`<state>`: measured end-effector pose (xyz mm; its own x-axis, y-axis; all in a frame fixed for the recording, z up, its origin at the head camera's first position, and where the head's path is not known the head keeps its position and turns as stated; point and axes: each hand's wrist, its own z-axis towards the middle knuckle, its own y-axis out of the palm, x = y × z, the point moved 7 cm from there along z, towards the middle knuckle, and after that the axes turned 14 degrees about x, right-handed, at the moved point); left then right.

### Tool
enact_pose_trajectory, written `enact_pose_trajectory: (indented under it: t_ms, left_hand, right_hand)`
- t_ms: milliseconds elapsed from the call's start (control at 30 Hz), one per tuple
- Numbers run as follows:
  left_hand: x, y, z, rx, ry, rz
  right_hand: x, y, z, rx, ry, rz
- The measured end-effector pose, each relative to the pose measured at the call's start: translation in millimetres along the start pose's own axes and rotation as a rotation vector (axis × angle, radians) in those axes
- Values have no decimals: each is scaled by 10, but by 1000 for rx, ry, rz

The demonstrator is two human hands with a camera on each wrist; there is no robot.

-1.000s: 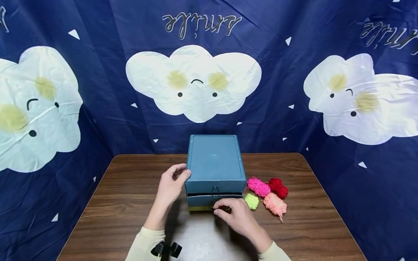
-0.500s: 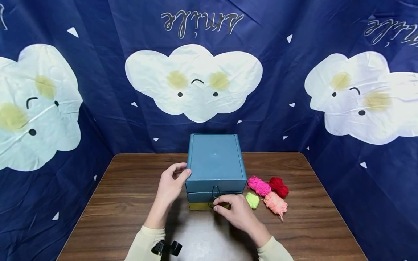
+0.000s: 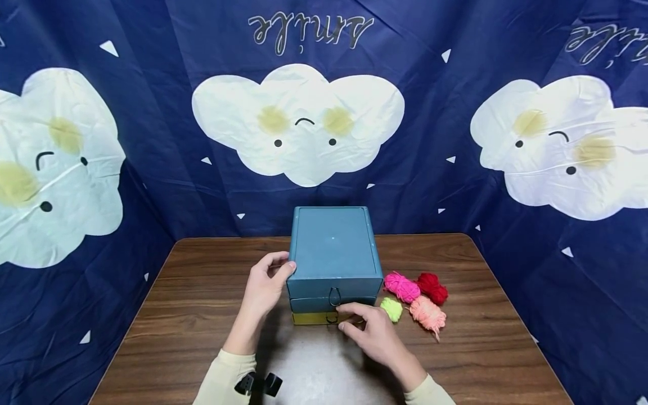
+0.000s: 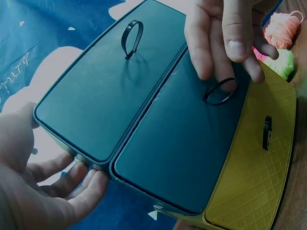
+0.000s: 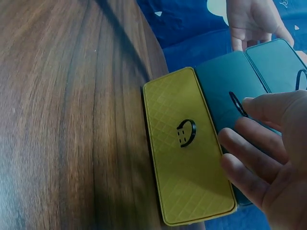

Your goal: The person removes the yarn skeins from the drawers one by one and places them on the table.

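Observation:
A small drawer cabinet (image 3: pixel 331 242) has two blue drawers above a yellow one, all flush or nearly so. My left hand (image 3: pixel 265 284) grips its left side near the front corner, thumb at the top edge. In front of the middle drawer (image 4: pixel 177 139) is my right hand (image 3: pixel 372 332), thumb and fingers apart. Its fingertips are by that drawer's black loop pull (image 4: pixel 220 98); whether they touch it I cannot tell. The yellow bottom drawer (image 5: pixel 187 177) and the top drawer (image 4: pixel 115 91) also carry black loops.
Right of the cabinet lie several yarn bundles: pink (image 3: pixel 402 287), red (image 3: pixel 432 288), lime green (image 3: pixel 391 309) and peach (image 3: pixel 427 315). The brown wooden table (image 3: pixel 202 315) is bordered by a dark blue cloth (image 3: pixel 172 185) with white clouds.
The middle drawer has slid inward, closing the dark gap at its top and baring the yellow drawer. My right hand followed it, then shifted slightly right. My left hand stays put.

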<state>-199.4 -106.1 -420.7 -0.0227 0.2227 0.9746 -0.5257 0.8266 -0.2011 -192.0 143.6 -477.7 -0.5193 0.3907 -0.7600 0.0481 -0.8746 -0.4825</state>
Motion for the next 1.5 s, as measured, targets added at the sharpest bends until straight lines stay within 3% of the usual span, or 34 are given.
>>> enact_pose_trajectory:
  t_ms: [333,733,1133,1500]
  left_hand:
    - [-68,21,-39,0,30,26]
    - [-102,26,-73,-6,13,33]
    - [-72,17,-50,-10,15,37]
    - [-56,12,-51,4,30,33]
  right_hand:
    - [194,35,-99,-38,-7,-48]
    - [351,221,-175,-180,61,15]
    - [349,311,-151,-187,-18,-147]
    - [388,390,-189,-220,-23,-175]
